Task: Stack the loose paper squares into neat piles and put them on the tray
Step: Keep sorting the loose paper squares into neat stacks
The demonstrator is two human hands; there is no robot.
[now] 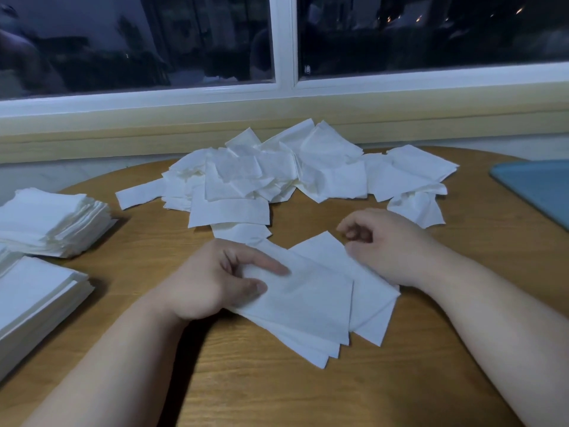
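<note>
Paper squares (311, 300) fanned under left hand (221, 282), pinched; right hand (385, 248) loosely curled, empty; edges best squared before stacking.

Round wood table (277, 389), white-framed window (284, 41) behind, dark outside.

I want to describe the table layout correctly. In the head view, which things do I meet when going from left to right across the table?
Two neat paper stacks → left hand on a fanned bunch of squares → right hand → blue tray at the right edge. The loose heap lies farther back, across the middle.
</note>
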